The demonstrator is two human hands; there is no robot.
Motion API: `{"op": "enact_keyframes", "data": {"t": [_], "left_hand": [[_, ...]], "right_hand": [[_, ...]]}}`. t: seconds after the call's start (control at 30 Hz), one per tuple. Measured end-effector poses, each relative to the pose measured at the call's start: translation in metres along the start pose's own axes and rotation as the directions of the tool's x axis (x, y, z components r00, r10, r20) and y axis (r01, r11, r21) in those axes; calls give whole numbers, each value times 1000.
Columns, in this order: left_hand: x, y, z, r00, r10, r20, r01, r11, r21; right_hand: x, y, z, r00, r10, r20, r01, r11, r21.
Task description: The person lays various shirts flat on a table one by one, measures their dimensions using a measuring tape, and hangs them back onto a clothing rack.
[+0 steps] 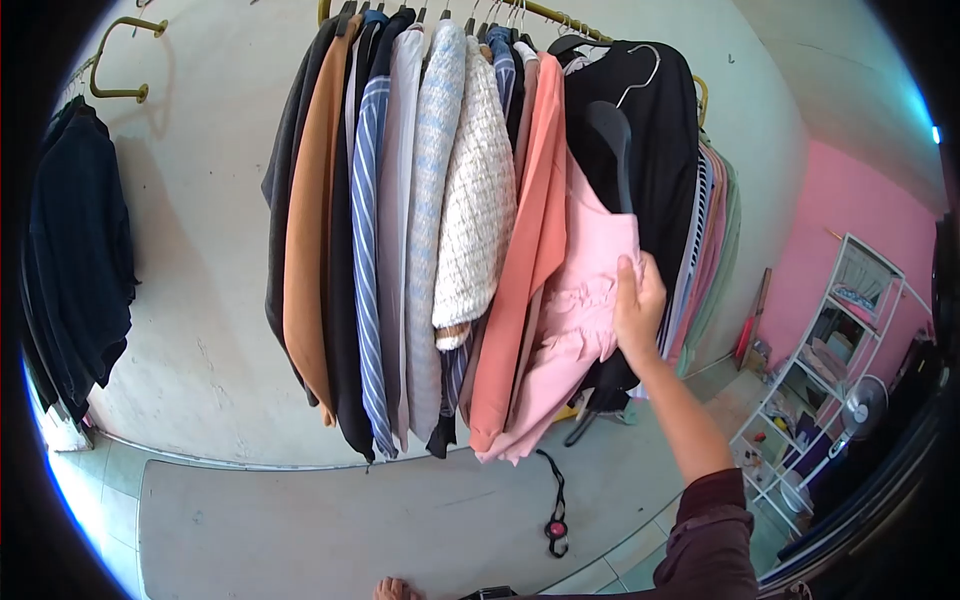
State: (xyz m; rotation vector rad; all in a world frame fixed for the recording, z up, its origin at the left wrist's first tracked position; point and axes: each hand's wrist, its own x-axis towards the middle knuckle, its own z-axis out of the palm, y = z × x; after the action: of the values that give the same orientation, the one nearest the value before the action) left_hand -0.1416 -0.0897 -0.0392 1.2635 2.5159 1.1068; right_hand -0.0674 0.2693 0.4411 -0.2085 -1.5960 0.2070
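My right hand (638, 305) is closed on the side edge of a pink sleeveless garment (575, 325) with a gathered waist, thumb in front. The garment is on a dark hanger (612, 135), whose metal hook shows in front of a black garment (665, 150) and looks free of the rail. Left of the pink garment hang a coral garment (530, 240) and a white textured jacket (478, 200). At the bottom edge, what looks like my left hand (397, 589) shows only a few fingertips or knuckles; the rest is cut off.
A gold wall rail (550, 12) carries several more garments, among them a tan one (318, 220) and a blue striped one (369, 260). Dark clothes (80, 250) hang at left. A black strap (557, 510) lies on the grey surface below. A white shelf rack (835, 330) and fan (862, 405) stand right.
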Motion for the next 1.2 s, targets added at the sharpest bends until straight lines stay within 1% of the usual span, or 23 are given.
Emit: {"op": "enact_keyframes", "data": {"t": [0.1,0.17,0.2,0.3,0.37,0.4,0.47,0.5,0.6,0.67,0.7,0.73,0.77,0.8,0.83,0.87,0.9,0.93,1.0,1.07,1.1,1.13,1.2], "left_hand": [[0,-3,6,998,60,-12,-60,998,23],[2,2,1,998,19,67,-21,999,30],[2,1,2,997,25,70,-27,999,29],[4,-9,21,997,21,72,-25,998,65],[5,-29,44,999,22,28,-23,999,44],[1,-29,47,999,21,31,-22,999,42],[0,-17,38,987,124,-102,-120,992,39],[1,-11,33,987,124,-99,-121,992,39],[-6,-3,24,994,75,-79,-73,997,21],[-2,-14,24,988,-38,146,48,997,-65],[2,-16,29,989,-38,146,48,997,-63],[6,-16,33,994,-102,50,109,981,-162],[6,-17,35,984,-174,-40,157,952,-263],[7,-7,27,983,-176,-42,159,952,-261],[12,14,13,961,-218,-168,146,922,-357],[16,37,-1,920,-268,-285,120,886,-448],[21,56,-13,899,-179,-399,-24,890,-455],[26,77,-26,857,-94,-507,-165,881,-444],[37,123,-61,816,48,-577,-388,784,-484],[51,148,-80,785,155,-600,-531,667,-523],[57,159,-84,793,145,-591,-516,676,-526],[63,172,-86,787,173,-592,-541,655,-527],[69,182,-77,770,230,-595,-591,608,-530]], "right_hand": [[-45,-14,-10,1000,15,-1,-15,1000,11],[-74,-25,-21,999,52,6,-51,998,-19],[-88,-33,-29,997,78,14,-77,996,-35],[-127,-49,-63,997,80,19,-79,994,-77],[-146,-68,-94,991,135,23,-132,987,-97],[-155,-79,-112,986,163,22,-160,981,-106],[-174,-92,-148,971,239,25,-235,965,-117],[-186,-97,-167,958,287,27,-282,952,-119],[-211,-127,-216,925,369,87,-348,917,-194],[-230,-143,-246,887,445,124,-420,888,-184],[-238,-151,-260,862,486,145,-463,870,-167],[-246,-159,-274,861,487,145,-464,870,-165],[-253,-167,-287,818,553,159,-537,833,-136],[-260,-172,-300,769,615,177,-605,788,-108],[-269,-174,-314,767,616,180,-607,787,-106],[-277,-177,-329,741,652,161,-653,756,-56],[-284,-180,-343,711,688,145,-694,720,-6],[-291,-182,-355,707,692,149,-699,715,-7],[-302,-186,-380,640,744,189,-763,645,45],[-312,-192,-410,622,748,233,-769,640,-2],[-319,-194,-424,614,742,269,-763,645,-39],[-328,-200,-436,599,751,277,-773,633,-46],[-348,-213,-462,676,734,55,-726,678,-114]]}}
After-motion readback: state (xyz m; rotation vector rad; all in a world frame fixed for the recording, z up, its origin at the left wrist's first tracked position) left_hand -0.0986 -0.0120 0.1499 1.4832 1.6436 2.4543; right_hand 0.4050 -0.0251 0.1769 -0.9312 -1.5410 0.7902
